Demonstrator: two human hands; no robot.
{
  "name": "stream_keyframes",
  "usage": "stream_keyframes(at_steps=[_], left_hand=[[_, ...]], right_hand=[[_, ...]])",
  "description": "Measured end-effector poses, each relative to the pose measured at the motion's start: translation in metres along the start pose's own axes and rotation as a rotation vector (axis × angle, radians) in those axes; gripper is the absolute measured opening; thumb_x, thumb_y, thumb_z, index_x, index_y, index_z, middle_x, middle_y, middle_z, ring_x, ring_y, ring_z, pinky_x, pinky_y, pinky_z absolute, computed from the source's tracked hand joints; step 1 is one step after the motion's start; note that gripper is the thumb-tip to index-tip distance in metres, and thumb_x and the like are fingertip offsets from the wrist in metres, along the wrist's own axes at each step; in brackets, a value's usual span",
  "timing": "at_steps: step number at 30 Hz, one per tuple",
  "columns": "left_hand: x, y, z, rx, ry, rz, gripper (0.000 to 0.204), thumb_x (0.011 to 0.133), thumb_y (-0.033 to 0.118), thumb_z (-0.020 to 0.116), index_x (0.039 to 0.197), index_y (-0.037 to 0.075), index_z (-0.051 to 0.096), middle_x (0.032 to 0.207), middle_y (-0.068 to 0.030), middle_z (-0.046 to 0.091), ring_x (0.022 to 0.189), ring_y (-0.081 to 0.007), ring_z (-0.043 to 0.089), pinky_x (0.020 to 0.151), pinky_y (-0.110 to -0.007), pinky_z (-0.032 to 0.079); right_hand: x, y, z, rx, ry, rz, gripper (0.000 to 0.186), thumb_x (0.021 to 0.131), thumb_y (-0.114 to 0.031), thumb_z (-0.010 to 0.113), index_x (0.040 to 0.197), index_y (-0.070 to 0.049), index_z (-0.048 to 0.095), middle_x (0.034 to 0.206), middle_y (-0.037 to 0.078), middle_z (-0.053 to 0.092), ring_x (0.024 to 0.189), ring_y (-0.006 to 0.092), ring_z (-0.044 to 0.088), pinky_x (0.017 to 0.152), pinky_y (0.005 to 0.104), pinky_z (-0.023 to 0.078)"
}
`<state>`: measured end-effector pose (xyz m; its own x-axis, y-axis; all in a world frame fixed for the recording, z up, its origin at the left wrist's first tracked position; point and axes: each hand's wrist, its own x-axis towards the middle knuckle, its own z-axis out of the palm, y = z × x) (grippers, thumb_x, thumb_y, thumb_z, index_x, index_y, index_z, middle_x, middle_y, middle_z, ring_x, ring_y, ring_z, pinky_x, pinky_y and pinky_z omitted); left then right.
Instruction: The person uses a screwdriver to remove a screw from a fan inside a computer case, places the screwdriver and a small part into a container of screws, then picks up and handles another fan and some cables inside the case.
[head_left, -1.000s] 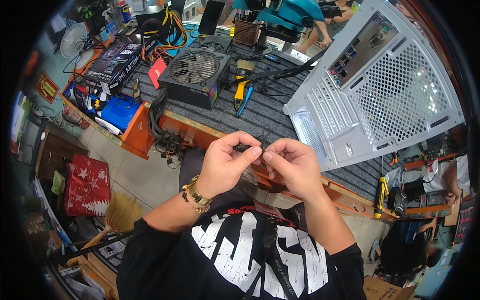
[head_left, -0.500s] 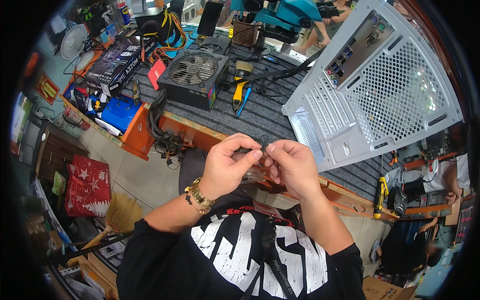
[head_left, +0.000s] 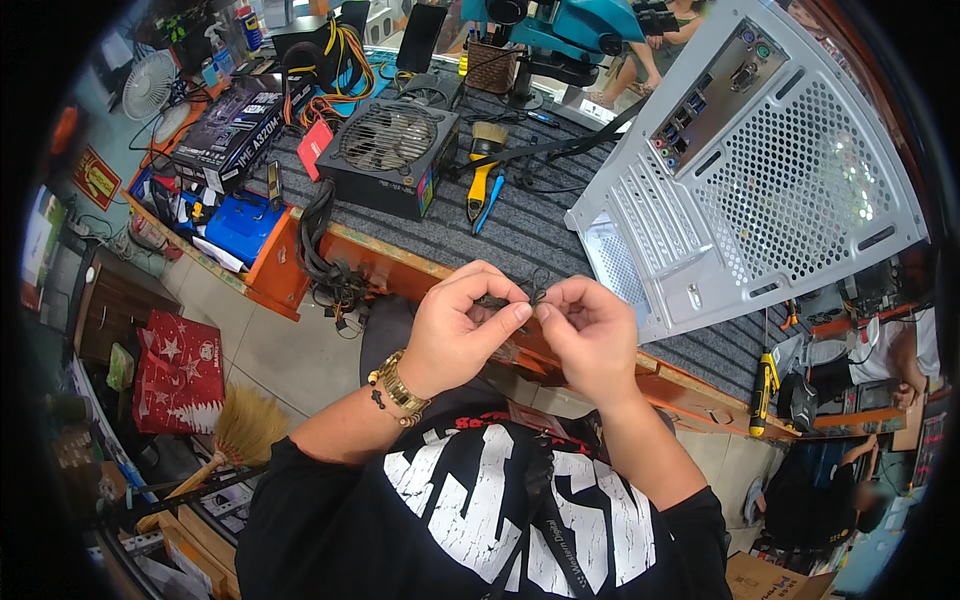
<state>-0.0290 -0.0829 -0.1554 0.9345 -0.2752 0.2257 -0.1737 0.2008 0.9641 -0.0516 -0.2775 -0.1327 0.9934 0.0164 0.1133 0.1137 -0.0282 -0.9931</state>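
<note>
My left hand (head_left: 452, 328) and my right hand (head_left: 592, 335) meet in front of my chest, at the bench's near edge. Both pinch a thin, dark cord (head_left: 539, 284), looped and bunched between the fingertips; whether it is a cable or a tie is too small to tell. Past my hands, a black power supply (head_left: 390, 150) sits with its fan grille up, and its bundled cables (head_left: 318, 235) hang over the edge. To the right stands a silver computer case (head_left: 640, 230), its perforated back panel towards me.
A brush (head_left: 487, 140), yellow-handled cutters (head_left: 477, 190) and a blue tool (head_left: 489, 203) lie on the grey ribbed mat (head_left: 430, 240). A motherboard box (head_left: 225, 135) stands at the left, above an open orange drawer (head_left: 275, 262). A yellow-black cutter knife (head_left: 763, 392) is at the right edge.
My fingertips have shifted slightly, and the right-hand fingers are curled in more. A loop of the dark cord now stands up more plainly between them.
</note>
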Motion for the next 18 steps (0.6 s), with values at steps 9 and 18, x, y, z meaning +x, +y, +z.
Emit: stream_keyframes(at_steps=[9, 18], left_hand=[[-0.002, 0.015, 0.001, 0.434, 0.069, 0.335, 0.014, 0.085, 0.003, 0.087, 0.096, 0.001, 0.078, 0.093, -0.008, 0.07, 0.075, -0.0175, 0.069, 0.065, -0.028, 0.054], [-0.003, 0.017, 0.001, 0.547, 0.057, 0.436, 0.013, 0.083, 0.003, 0.089, 0.091, 0.002, 0.079, 0.088, -0.007, 0.07, 0.072, -0.0172, 0.068, 0.061, -0.031, 0.054]], right_hand=[[-0.001, 0.012, -0.011, -0.066, -0.095, -0.276, 0.014, 0.092, 0.009, 0.073, 0.103, 0.001, 0.07, 0.098, 0.008, 0.068, 0.082, 0.013, 0.067, 0.062, 0.0304, 0.054], [0.003, 0.02, -0.019, 0.12, -0.2, -0.107, 0.014, 0.1, 0.008, 0.068, 0.114, 0.004, 0.068, 0.109, 0.009, 0.065, 0.081, 0.0088, 0.064, 0.06, 0.0218, 0.053]])
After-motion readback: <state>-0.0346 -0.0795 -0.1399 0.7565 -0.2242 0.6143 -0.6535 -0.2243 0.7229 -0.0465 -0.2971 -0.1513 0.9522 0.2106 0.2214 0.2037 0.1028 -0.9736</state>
